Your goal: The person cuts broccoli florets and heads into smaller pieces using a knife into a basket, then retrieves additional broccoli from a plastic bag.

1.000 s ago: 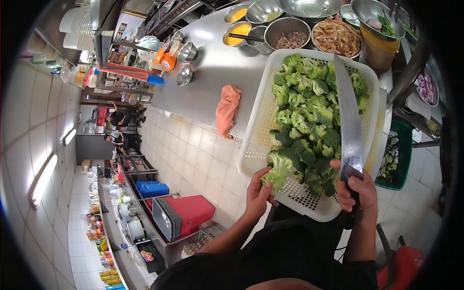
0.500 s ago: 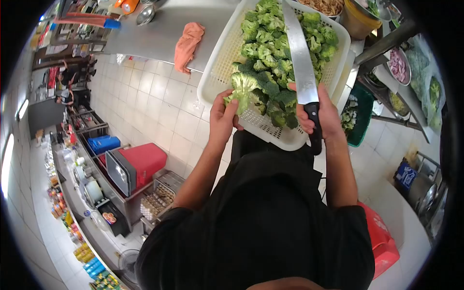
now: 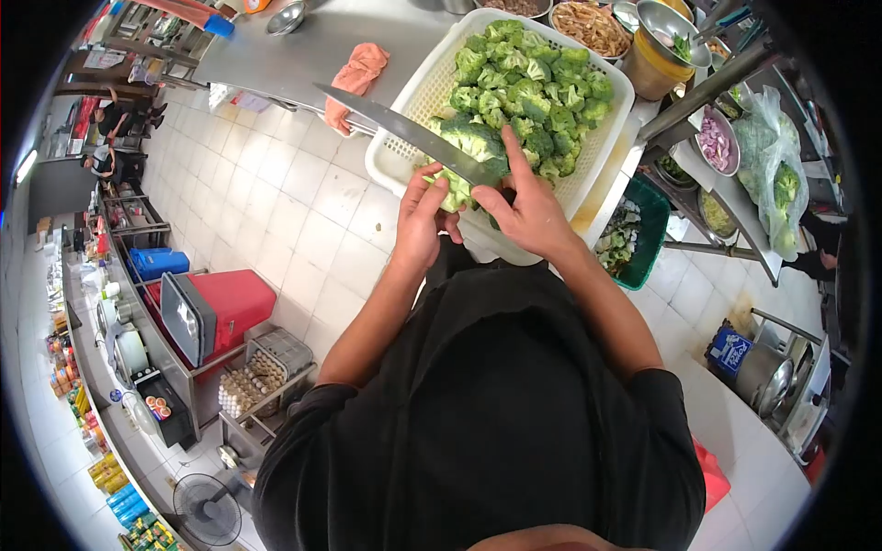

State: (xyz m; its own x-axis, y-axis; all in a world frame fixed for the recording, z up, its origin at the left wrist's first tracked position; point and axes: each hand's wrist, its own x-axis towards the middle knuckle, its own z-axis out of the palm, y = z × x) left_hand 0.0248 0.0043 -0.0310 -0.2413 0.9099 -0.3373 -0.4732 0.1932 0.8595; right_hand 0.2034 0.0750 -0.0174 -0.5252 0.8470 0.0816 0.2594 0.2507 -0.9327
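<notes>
A broccoli head (image 3: 467, 140) is gripped by its pale stem in my left hand (image 3: 423, 220), over the near left part of a white plastic basket (image 3: 602, 156). My right hand (image 3: 533, 209) holds a large kitchen knife (image 3: 413, 133), its forefinger stretched out beside the blade. The blade lies across the broccoli and points to the upper left, past the basket's rim. My right hand hides the knife's handle. Several cut broccoli florets (image 3: 524, 87) fill the basket beyond my hands.
An orange cloth (image 3: 360, 73) lies at the edge of the steel table (image 3: 276, 64). Right of the basket, a green bin (image 3: 654, 230) holds scraps. Bowls of food, including one of chopped onion (image 3: 717, 142), and a bag of broccoli (image 3: 776, 174) stand to the right.
The knife has swung from pointing away from me to lying across the broccoli in my left hand. My right hand has moved left, closer to my left hand. The view has shifted slightly.
</notes>
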